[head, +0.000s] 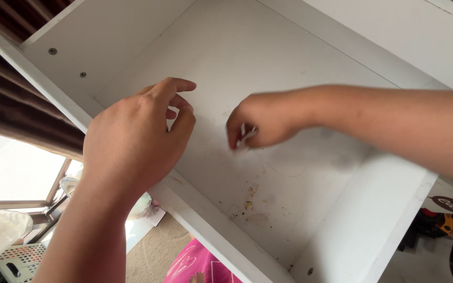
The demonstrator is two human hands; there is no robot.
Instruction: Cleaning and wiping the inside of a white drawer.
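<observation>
A white open shelf compartment (289,57) fills the view, its inner panel marked with brown crumbs and stains (248,198). My right hand (260,119) reaches deep inside, fingers pinched on a small white crumpled wipe (245,137) pressed to the panel. My left hand (137,136) hovers at the compartment's front edge with fingers loosely curled and apart, holding nothing that I can see.
The white shelf frame (200,220) runs diagonally below my hands. Dark brown curtain (6,99) hangs at the left by a bright window. A pale slotted basket (17,259), beige carpet (153,251), pink cloth (195,264) and dark items at the right lie below.
</observation>
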